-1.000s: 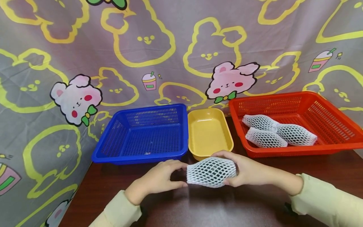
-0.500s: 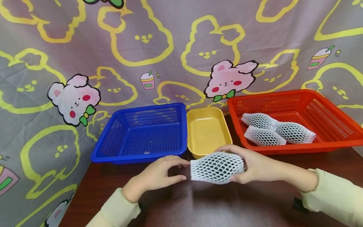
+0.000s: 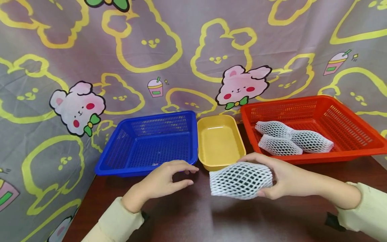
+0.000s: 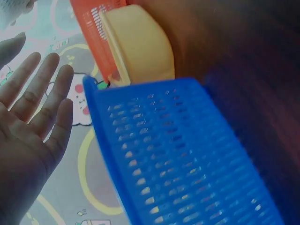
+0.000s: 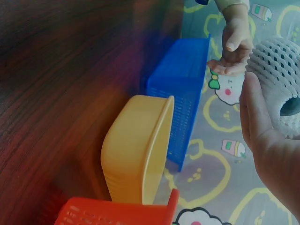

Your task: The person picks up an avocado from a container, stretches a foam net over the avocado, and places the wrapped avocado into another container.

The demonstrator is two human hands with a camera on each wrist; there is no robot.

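Note:
My right hand (image 3: 279,176) grips a white foam fruit net (image 3: 241,180) by its right end, thumb in front and fingers behind, above the table. Something dark shows through the mesh, and its kind cannot be told. The right wrist view shows a dark round end inside the net's opening (image 5: 290,107). To the left of the net, my left hand (image 3: 164,179) is apart from it, near the front of the blue basket (image 3: 145,169). Its fingers look fairly straight and hold nothing in the left wrist view. Several similar white foam nets (image 3: 311,141) lie in the red basket (image 3: 338,155).
A yellow tray (image 3: 219,148) stands between the blue and red baskets at the back of the dark wooden table (image 3: 193,215). Behind them hangs a grey cloth (image 3: 178,27) printed with cartoon figures.
My right hand has moved right with the foam net. My left hand, at first touching the net's left end, has come away from it and drawn slightly left.

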